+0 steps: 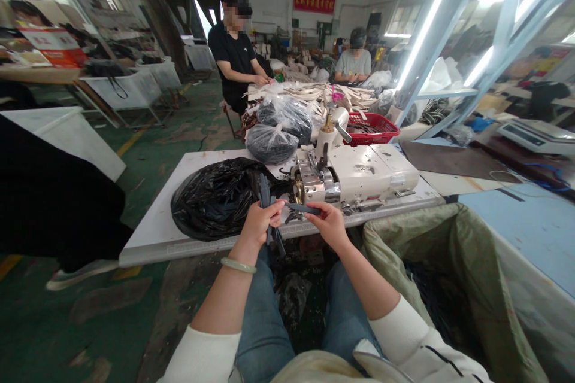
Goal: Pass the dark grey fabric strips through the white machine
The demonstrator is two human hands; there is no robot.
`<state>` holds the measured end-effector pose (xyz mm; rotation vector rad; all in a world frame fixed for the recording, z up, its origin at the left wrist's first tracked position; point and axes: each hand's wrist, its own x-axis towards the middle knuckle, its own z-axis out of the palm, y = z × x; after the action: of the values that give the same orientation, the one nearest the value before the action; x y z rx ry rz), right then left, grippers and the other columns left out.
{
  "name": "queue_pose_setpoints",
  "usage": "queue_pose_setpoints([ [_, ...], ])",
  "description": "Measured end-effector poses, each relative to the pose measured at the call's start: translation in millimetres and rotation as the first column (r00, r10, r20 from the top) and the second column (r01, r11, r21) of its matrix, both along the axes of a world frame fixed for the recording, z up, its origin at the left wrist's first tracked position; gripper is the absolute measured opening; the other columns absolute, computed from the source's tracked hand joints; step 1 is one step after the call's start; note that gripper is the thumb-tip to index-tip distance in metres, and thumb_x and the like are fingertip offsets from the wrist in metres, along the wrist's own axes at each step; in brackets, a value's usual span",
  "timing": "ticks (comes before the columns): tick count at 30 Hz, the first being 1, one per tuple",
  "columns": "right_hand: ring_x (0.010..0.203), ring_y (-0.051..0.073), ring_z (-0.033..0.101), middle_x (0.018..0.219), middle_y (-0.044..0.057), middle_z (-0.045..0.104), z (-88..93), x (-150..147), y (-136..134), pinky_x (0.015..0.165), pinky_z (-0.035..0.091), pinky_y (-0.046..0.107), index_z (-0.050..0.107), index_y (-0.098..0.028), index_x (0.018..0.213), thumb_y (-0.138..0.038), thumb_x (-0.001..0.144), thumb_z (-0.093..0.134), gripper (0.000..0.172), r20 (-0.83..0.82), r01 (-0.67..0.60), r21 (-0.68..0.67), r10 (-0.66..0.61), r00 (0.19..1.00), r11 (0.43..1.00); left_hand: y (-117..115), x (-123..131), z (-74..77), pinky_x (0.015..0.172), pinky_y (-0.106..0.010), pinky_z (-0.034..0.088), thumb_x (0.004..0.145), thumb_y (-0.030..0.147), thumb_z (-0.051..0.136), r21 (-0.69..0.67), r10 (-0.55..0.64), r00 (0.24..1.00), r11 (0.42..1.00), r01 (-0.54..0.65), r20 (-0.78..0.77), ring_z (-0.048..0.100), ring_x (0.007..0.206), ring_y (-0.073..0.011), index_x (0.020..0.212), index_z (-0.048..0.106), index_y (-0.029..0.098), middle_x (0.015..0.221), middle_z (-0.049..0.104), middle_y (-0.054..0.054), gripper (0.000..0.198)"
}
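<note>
My left hand (262, 221) is closed around a bunch of dark grey strips (266, 190), whose ends stick out above and below the fist. Between finger and thumb, my right hand (329, 224) pinches one end of a single grey strip (302, 208). That strip stretches across to the fingers of my left hand. Both hands are just in front of the cream-coloured machine (368, 176) with its metal head, over the near edge of the white table (153, 242). A black plastic bag (211, 197) lies on the table, left of the machine.
Clear bags of dark pieces (272, 143) sit behind the machine, beside a red basket (371, 128). At my right stands a large green sack (431, 239) with dark strips inside. Two people work beyond the table; a dark-clothed leg (58, 197) is close at left.
</note>
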<state>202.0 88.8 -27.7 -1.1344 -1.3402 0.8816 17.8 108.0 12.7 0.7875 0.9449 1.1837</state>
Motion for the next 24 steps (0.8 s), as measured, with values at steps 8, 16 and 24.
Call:
queue_pose_setpoints([
  [8,0.09,0.025,0.06,0.096,0.009,0.068,5.0,-10.5,6.2,0.085,0.046,0.037,0.073,-0.025,0.099,-0.03,0.079,0.068,0.021,0.263,0.006,0.19,-0.057,0.963,0.982,0.9,4.7,2.3,0.036,-0.016,0.021,0.051,0.025,0.082,0.006,0.024,1.0,1.0,-0.025,0.019,0.029,0.034,0.0001,0.068,0.064,0.009,0.045,0.043,0.007,0.029],
  [16,0.043,0.006,0.032,0.057,-0.001,0.052,0.3,-17.2,0.2,0.041,0.027,0.02,0.073,-0.013,0.081,-0.046,0.075,0.07,0.033,-0.483,-0.428,-0.233,0.278,0.83,0.873,-2.3,4.5,5.4,0.035,-0.016,0.021,0.056,0.03,0.082,0.034,-0.026,1.0,0.999,0.026,0.012,0.029,0.033,0.0002,0.064,0.059,0.011,0.047,0.046,0.005,0.031],
  [24,0.047,0.002,0.044,0.065,0.0,0.058,8.5,-8.7,-3.5,0.042,0.039,0.009,0.07,-0.008,0.091,-0.031,0.076,0.075,0.028,-0.829,-0.702,-0.227,0.245,0.503,0.675,-1.7,4.8,4.9,0.035,-0.016,0.021,0.056,0.034,0.083,0.031,-0.068,0.998,0.997,0.069,-0.009,0.028,0.033,-0.0001,0.066,0.059,0.01,0.043,0.04,0.008,0.035],
])
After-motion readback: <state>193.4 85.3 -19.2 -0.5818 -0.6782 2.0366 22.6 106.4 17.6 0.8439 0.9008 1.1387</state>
